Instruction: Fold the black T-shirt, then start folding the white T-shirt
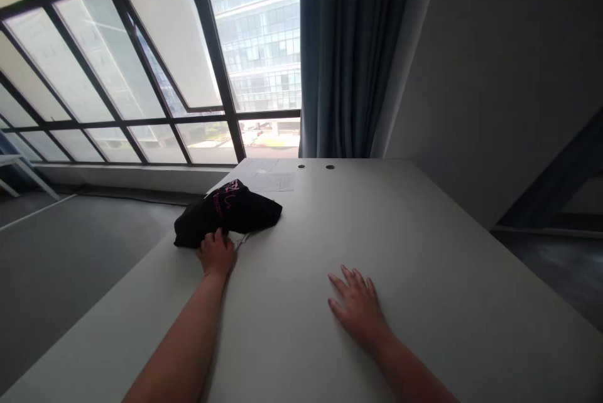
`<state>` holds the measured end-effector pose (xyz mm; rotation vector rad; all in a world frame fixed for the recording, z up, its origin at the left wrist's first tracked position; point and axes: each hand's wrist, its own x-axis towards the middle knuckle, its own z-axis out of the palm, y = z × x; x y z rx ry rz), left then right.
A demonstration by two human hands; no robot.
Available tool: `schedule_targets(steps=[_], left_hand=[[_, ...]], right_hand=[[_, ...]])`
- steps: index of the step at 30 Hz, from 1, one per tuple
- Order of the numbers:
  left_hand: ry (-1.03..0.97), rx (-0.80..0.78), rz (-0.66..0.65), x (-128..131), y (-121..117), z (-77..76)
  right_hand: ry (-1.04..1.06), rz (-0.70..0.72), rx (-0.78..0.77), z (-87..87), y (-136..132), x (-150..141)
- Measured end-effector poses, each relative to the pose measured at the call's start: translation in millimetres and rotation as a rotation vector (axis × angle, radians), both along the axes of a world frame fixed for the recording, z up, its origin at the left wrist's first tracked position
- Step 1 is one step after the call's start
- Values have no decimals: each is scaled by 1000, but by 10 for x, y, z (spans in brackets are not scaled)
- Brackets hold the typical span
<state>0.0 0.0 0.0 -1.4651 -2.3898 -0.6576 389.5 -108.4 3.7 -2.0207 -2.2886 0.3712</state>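
- On the left side of the white table (424, 233) lies a black bag (206, 218), soft and crumpled, near the edge.
- At its near border is the left hand (217, 255), with the fingers bent against the bag; whether they grip it, I cannot tell.
- Well apart, to the right, the right hand (360, 309) is over the table, palm down, fingers spread, holding nothing.
- Behind the bag are flat paper sheets (277, 182), and near the far edge two dark round holes (330, 167) in the smooth tabletop.
- Beyond the table stand a large window with dark frame (230, 83), one pane (174, 39) of it tilted, and a blue curtain (348, 45); a grey wall (494, 76) is at right, a grey floor (70, 265) at left.
- About writing: the bag carries pink lettering (221, 201), folded and not readable for me; the print on the sheets is too small.
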Motion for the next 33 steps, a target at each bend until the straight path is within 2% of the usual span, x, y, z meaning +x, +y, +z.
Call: schedule_targets(steps=[4, 7, 11, 16, 22, 26, 30, 33], left_hand=[[34, 120, -4, -5, -36, -9], [54, 143, -37, -10, -34, -34], [-15, 120, -47, -21, -3, -64], [-95, 220, -7, -51, -1, -41], [-147, 89, -17, -67, -47, -39], [-119, 33, -148, 123, -165, -80], [-94, -6, -388, 453, -379, -69], [-104, 24, -524, 729, -587, -15]], right_hand=[[3, 3, 5, -15, 0, 4], [11, 7, 27, -44, 4, 11], [22, 8, 48, -68, 13, 17], [23, 9, 37, -56, 16, 15], [45, 7, 32, -71, 19, 15], [39, 8, 37, -77, 23, 15], [20, 7, 25, -53, 18, 11], [13, 6, 14, -25, 12, 6]])
